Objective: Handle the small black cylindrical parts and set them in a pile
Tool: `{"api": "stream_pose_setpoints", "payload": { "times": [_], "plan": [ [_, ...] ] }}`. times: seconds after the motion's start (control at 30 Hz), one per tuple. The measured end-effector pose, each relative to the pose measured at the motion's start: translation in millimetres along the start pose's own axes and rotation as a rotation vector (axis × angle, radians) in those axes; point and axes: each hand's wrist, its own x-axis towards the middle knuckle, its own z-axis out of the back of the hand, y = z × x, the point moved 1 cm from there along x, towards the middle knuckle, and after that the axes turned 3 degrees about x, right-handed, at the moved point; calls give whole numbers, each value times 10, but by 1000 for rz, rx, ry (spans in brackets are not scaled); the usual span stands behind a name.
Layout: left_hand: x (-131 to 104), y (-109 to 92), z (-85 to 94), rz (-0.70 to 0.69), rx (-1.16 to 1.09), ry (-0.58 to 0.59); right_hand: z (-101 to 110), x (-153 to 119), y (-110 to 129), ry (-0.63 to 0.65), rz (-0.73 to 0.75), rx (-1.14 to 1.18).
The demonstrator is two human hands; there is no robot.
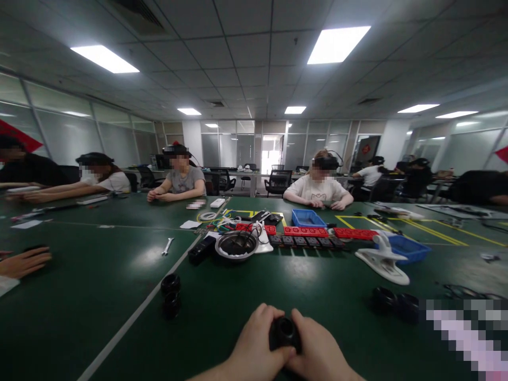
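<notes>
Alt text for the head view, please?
Left hand and right hand grip a black part over a green table. Similar-looking parts sit in pairs on either side; beyond are a metal bowl, red strips, blue trays and seated people.

Room ahead — metal bowl (235, 257) beyond

A bright doorway (272, 153) opens in the far wall. To its left and right stand glazed partitions (55, 114) and white columns (193, 140). A black office chair (278, 182) sits just in front of it. Nearer than the doorway spreads a wide green counter (99, 296); above it runs a grey tiled ceiling (254, 58) with glowing light panels (339, 45).
</notes>
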Motion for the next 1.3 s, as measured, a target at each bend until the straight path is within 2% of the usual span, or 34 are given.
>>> {"api": "stream_pose_setpoints", "payload": {
  "times": [0.13,0.27,0.33,0.5,0.6,0.73,0.83,1.07,1.2,1.3],
  "plan": [
    [18,-11,72,-96,-25,53,120,-11,-27,47,129,166],
    [24,-38,163,-151,-41,149,254,11,-129,257,186,312],
    [24,-50,196,-170,-53,184,293,24,-161,312,183,355],
    [45,-43,217,-152,-66,160,276,58,-200,273,199,363],
    [62,-33,180,-102,-58,152,197,83,-200,257,135,336],
    [67,-37,113,1,-1,60,66,91,-120,96,18,150],
    [60,-44,94,14,35,11,63,66,-70,18,8,70],
    [98,-9,182,-69,68,104,319,56,-196,286,108,543],
    [117,1,201,-147,5,136,292,105,-211,376,214,564],
    [116,3,185,-147,-27,146,244,133,-217,359,178,505]
  ]
}}
